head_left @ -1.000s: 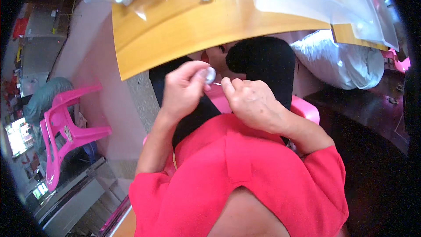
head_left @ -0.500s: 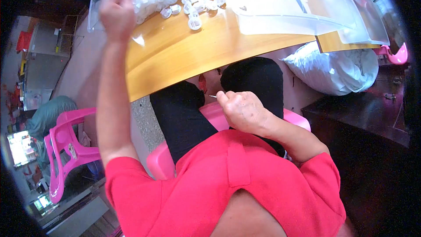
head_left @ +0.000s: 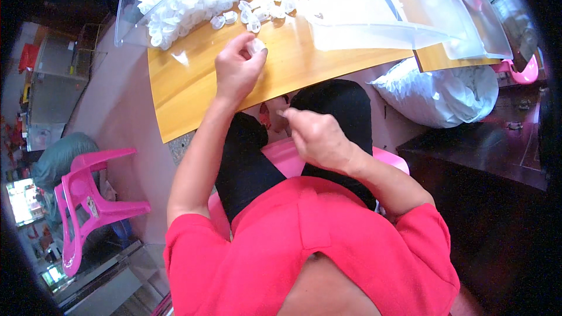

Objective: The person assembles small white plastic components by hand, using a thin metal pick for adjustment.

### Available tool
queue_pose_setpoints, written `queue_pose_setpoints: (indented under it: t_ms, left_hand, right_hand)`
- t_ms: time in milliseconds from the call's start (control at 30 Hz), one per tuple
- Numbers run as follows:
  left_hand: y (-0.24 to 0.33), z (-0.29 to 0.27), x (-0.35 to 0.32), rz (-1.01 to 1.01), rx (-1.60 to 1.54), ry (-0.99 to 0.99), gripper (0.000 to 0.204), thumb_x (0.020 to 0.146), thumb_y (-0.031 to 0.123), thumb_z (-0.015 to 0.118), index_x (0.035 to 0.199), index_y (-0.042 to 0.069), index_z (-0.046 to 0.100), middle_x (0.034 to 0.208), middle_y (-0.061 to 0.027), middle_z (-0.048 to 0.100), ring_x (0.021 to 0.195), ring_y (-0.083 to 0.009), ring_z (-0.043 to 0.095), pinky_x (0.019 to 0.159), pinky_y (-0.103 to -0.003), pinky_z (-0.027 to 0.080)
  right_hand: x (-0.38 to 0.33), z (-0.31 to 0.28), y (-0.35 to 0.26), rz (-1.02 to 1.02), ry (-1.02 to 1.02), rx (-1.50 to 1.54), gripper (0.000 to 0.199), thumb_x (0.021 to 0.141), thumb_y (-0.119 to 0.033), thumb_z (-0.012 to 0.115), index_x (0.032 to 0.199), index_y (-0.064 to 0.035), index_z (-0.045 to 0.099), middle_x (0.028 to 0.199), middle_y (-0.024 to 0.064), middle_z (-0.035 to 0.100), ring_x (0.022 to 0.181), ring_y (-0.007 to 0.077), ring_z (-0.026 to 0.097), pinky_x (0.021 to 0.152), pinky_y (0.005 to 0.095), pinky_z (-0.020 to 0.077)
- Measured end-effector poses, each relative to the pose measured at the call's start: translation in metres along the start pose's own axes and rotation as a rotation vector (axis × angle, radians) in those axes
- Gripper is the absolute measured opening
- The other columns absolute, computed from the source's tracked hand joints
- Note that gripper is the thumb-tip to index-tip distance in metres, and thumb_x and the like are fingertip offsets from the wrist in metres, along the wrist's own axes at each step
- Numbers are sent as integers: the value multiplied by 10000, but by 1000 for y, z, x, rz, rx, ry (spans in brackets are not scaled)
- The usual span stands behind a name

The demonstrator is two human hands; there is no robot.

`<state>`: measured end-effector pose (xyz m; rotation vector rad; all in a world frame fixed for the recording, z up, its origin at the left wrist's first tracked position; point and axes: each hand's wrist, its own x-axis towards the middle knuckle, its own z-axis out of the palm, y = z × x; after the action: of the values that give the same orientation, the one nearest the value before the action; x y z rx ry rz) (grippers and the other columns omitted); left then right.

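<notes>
My left hand is above the front part of the wooden table, its fingers closed around a small translucent white plastic cap-like piece. Lower and to the right, over my lap, my right hand is curled in a fist around a small thin tool; only its short metallic tip shows, so its kind is unclear. Beyond my left hand lies a large heap of similar white plastic pieces, partly inside a clear plastic bin. Several loose pieces lie between the heap and my left hand.
A second translucent bin with a few pieces inside stands at the table's right. The wooden table's front edge runs just past my knees. A stuffed white sack leans below the table at right; a pink plastic chair is at left.
My left hand has come from the heap toward me and to the right, now with a white plastic piece in its fingers. My right hand has shifted only slightly.
</notes>
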<state>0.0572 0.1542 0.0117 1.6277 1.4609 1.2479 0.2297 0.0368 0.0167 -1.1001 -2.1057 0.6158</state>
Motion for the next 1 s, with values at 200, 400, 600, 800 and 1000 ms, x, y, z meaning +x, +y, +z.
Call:
queue_pose_setpoints:
  t_ms: [200, 400, 600, 800, 1000]
  left_hand:
    - [49, -20, -77, -668, -919, -187, 141, 844, 38, 590, 964, -21, 546, 883, -142, 653, 720, -172, 640, 598, -227, 512]
    - [53, -12, -125, -727, -1092, -188, 82, 877, 75, 576, 921, 6, 581, 862, -86, 644, 732, -156, 631, 627, -257, 514]
    - [41, -31, -144, -792, -993, -248, 123, 851, 40, 565, 968, 15, 595, 874, -91, 645, 720, -166, 618, 603, -240, 483]
    - [26, -44, -181, -798, -1237, -313, 320, 887, 69, 551, 1200, 4, 532, 1014, -141, 620, 828, -225, 620, 685, -310, 516]
    - [33, -72, -211, -573, -1354, -211, 329, 913, 76, 526, 1219, -43, 498, 1112, -194, 591, 963, -287, 617, 821, -345, 528]
  right_hand:
    - [16, -18, -14, 123, 252, 230, 292, 772, -35, 609, 1046, 45, 551, 740, 154, 595, 636, 295, 600, 585, 380, 501]
    - [7, -8, -8, -122, 192, 159, 144, 761, -23, 600, 900, 1, 572, 669, 149, 529, 623, 320, 575, 544, 398, 476]
    - [-2, -6, -11, -91, -54, 262, 86, 768, -82, 587, 777, 4, 589, 698, 183, 585, 670, 352, 602, 590, 418, 492]
    - [-10, -2, -23, 112, -215, 469, 151, 805, -119, 571, 844, 13, 633, 734, 198, 624, 680, 302, 650, 607, 374, 509]
    - [-15, 5, -30, 172, -209, 420, 210, 892, -43, 514, 1072, 26, 595, 713, 50, 597, 662, 95, 566, 591, 235, 466]
